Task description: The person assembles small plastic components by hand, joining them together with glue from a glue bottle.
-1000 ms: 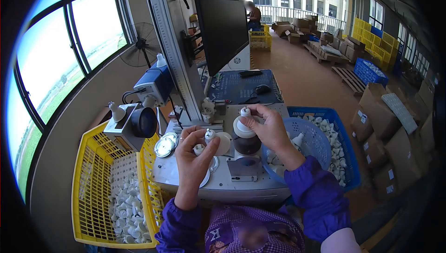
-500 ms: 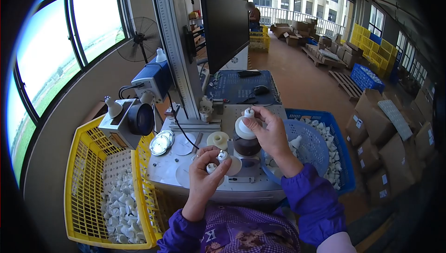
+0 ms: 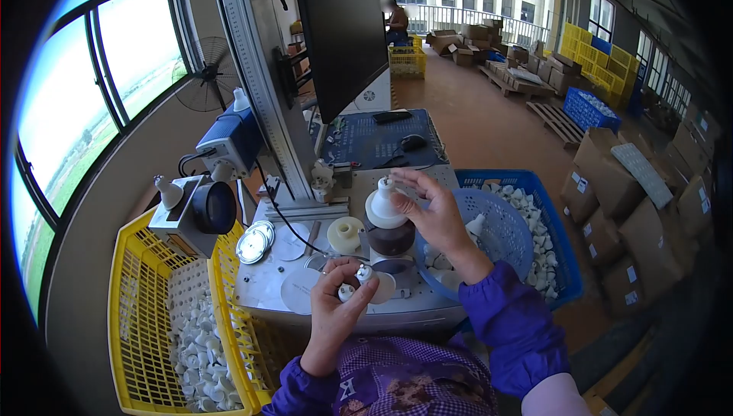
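Observation:
My left hand (image 3: 341, 301) is closed around two small white lamp housings (image 3: 364, 272) with pin caps, held in front of the worktable's near edge. On a dark round block (image 3: 390, 240) stands a white holder (image 3: 384, 211), with a white pin-capped lamp housing (image 3: 386, 187) upright at its top. My right hand (image 3: 439, 217) is beside this housing, thumb and fingers apart around it; the thumb seems to be touching or very close. A cream ring-shaped part (image 3: 346, 234) lies to the left of the block.
Right of the block, a blue perforated basket (image 3: 496, 225) sits over a blue crate (image 3: 569, 278) of white housings. At left is a yellow crate (image 3: 122, 324) with more. A laser-like head (image 3: 210, 208), upright column (image 3: 263, 95) and monitor (image 3: 343, 49) stand behind. A person sits far back.
My right hand's fingers have spread from their pinch on the housing at the holder. My left hand still keeps its two housings. The whole view has shifted slightly.

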The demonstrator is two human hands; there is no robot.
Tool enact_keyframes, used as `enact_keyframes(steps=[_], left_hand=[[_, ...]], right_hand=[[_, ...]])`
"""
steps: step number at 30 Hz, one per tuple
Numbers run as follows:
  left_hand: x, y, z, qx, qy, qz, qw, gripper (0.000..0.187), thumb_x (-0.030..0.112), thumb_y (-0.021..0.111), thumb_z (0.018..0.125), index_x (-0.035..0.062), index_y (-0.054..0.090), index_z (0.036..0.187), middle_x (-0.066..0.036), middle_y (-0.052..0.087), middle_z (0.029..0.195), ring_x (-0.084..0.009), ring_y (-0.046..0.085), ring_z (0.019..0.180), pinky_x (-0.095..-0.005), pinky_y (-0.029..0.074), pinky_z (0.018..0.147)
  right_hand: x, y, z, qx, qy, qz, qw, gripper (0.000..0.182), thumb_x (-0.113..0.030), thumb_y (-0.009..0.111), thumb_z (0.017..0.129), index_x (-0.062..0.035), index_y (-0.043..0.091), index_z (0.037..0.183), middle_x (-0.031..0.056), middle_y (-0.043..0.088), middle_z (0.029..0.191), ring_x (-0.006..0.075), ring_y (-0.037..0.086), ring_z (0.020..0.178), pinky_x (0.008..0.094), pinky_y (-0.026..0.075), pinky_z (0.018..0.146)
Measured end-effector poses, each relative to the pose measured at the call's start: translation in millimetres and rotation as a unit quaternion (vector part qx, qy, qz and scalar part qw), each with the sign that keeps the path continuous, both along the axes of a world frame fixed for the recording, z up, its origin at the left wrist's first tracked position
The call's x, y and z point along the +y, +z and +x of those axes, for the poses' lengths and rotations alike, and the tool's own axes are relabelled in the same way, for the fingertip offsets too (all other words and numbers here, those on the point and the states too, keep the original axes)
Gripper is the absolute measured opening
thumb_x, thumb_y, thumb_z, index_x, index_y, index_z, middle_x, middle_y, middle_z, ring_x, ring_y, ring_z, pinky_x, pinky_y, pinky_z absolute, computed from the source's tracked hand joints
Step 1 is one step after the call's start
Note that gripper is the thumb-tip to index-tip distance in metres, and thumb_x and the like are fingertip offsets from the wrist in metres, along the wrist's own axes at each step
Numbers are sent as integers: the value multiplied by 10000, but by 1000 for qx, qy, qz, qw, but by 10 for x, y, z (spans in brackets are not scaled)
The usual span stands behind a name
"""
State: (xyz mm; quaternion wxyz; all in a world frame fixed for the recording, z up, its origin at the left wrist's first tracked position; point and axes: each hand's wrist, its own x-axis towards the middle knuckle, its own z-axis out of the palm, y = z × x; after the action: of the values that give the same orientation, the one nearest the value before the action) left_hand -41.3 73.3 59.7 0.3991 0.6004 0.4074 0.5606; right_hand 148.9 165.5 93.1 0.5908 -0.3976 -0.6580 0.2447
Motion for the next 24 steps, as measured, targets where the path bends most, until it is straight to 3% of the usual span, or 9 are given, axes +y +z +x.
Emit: enact_keyframes(steps=[2, 5, 7, 11, 13, 17, 19, 23, 24], left_hand=[[-60, -55, -10, 5, -11, -2, 1000, 180, 67, 721, 762, -17, 638, 899, -37, 563, 981, -73, 496, 751, -213, 409, 698], [-193, -135, -38, -35, -10, -42, 998, 151, 50, 707, 767, -13, 637, 886, -40, 571, 971, -87, 510, 777, -219, 413, 708], [-277, -213, -54, -55, -9, -101, 993, 129, 38, 695, 771, -6, 637, 877, -41, 577, 954, -91, 518, 797, -224, 415, 718], [-404, -421, 20, -94, -23, -160, 982, 116, 37, 692, 772, 4, 636, 868, -30, 585, 938, -90, 520, 804, -229, 414, 725], [-455, -483, 66, -94, -29, -164, 982, 116, 37, 696, 769, 8, 637, 865, -22, 589, 931, -88, 515, 795, -226, 410, 721], [-505, -451, 137, -72, -47, -161, 983, 128, 39, 707, 761, 15, 641, 868, -18, 595, 921, -81, 501, 774, -221, 403, 708], [-536, -469, 148, -69, -43, -156, 985, 131, 40, 708, 762, 16, 641, 873, -18, 594, 920, -80, 499, 773, -224, 404, 710], [-566, -513, 123, -85, -38, -178, 980, 129, 45, 706, 766, 14, 638, 871, -13, 587, 916, -73, 494, 775, -220, 402, 710], [-576, -529, 113, -83, -39, -177, 980, 129, 45, 706, 766, 14, 638, 871, -13, 587, 916, -73, 494, 775, -220, 402, 710]], right_hand=[[42, -75, 307, 35, -11, 9, 999, 417, -315, 653, 867, -26, 568, 1155, 128, 623, 1120, 219, 581, 1033, 333, 469, 808], [86, -301, 996, 43, -71, -50, 995, 322, -251, 632, 880, -11, 601, 1092, 133, 651, 1062, 216, 616, 975, 324, 485, 768], [96, -488, 1416, -188, -159, -137, 959, 252, -189, 631, 856, 9, 630, 1010, 156, 672, 949, 259, 648, 864, 341, 499, 746], [88, -824, 1720, -358, -224, -156, 893, 191, -179, 645, 833, 1, 664, 893, 123, 670, 808, 249, 655, 789, 332, 502, 710], [127, -867, 1721, -421, -253, -264, 830, 338, -314, 671, 805, 23, 667, 775, 157, 648, 692, 296, 656, 725, 379, 502, 667], [459, -1318, 1759, -387, -294, -314, 815, 425, -389, 678, 782, 26, 663, 694, 169, 624, 612, 303, 650, 661, 398, 493, 631], [511, -1436, 1700, -322, -271, -379, 824, 442, -362, 697, 749, 62, 676, 873, 233, 659, 872, 394, 633, 824, 441, 493, 725], [543, -1537, 1668, -231, -244, -382, 861, 422, -333, 703, 737, 55, 674, 900, 218, 667, 854, 378, 643, 788, 414, 496, 710], [542, -1573, 1685, -194, -226, -364, 883, 387, -299, 699, 743, 51, 668, 906, 190, 668, 830, 327, 645, 760, 385, 491, 694]])
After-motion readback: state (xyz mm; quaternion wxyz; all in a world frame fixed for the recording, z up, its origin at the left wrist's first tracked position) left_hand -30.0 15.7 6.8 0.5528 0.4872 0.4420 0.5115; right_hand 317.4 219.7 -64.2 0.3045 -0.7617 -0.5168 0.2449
